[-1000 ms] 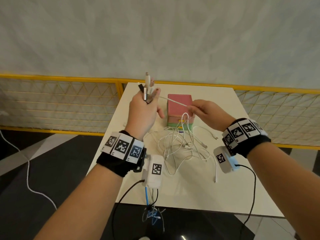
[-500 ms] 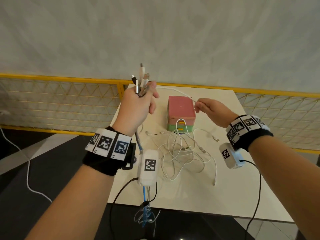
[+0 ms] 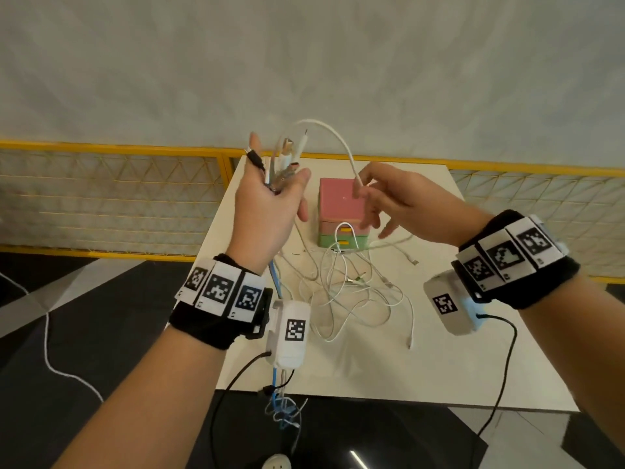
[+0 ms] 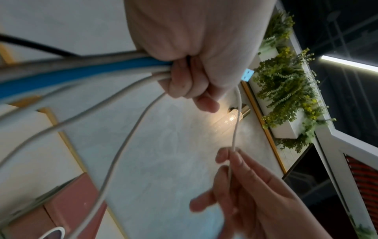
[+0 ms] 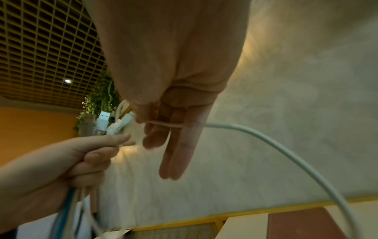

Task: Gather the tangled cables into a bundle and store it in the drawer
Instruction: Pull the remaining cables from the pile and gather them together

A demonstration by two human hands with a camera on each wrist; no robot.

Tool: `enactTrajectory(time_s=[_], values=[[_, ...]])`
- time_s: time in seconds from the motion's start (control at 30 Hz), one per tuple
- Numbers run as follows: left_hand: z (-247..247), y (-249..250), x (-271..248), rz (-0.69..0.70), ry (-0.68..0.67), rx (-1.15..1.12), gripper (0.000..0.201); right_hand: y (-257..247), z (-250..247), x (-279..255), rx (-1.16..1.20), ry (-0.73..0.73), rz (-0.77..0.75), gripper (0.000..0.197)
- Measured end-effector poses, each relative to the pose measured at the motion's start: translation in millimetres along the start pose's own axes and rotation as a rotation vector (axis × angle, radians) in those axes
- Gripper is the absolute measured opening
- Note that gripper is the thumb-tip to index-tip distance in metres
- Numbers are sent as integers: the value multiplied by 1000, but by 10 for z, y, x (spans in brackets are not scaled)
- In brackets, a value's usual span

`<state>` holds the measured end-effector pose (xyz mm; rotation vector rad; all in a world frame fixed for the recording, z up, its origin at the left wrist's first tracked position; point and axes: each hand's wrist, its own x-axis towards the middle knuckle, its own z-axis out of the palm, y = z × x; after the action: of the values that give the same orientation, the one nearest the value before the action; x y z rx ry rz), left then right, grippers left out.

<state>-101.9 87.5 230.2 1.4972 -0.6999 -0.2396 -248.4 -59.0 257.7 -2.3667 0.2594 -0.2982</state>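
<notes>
My left hand [image 3: 270,201] is raised over the table's far left and grips a bunch of cable ends, their plugs [image 3: 287,154] sticking up above the fist. In the left wrist view a blue cable [image 4: 81,71] and grey-white ones run out of that fist [image 4: 190,64]. My right hand [image 3: 378,198] pinches one white cable [image 3: 334,137] that arcs up from the bunch to its fingertips [image 4: 229,158]. The rest of the white cables [image 3: 348,289] lie tangled on the table. Behind them stands the pink and green drawer box [image 3: 341,211], its drawers closed.
The white table [image 3: 439,367] has its near edge close to my wrists. A yellow mesh railing [image 3: 101,198] runs behind it below a grey wall. Some cables hang off the front edge [image 3: 280,411]. A loose cord [image 3: 47,333] lies on the dark floor at left.
My right hand moved left toward the bunch, so the once taut white cable now loops upward. The left hand lifted slightly with the plugs.
</notes>
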Motion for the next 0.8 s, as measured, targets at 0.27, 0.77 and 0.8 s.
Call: enactTrajectory(time_s=[0.27, 0.77, 0.8], values=[[-122, 23, -170, -59, -117, 194, 19, -140, 363, -496, 0, -309, 247, 33], [-324, -2, -609, -149, -570, 490, 78, 152, 790, -976, 205, -82, 701, 32], [-344, 13, -632, -153, -588, 454, 73, 181, 806, -1011, 190, -144, 724, 32]])
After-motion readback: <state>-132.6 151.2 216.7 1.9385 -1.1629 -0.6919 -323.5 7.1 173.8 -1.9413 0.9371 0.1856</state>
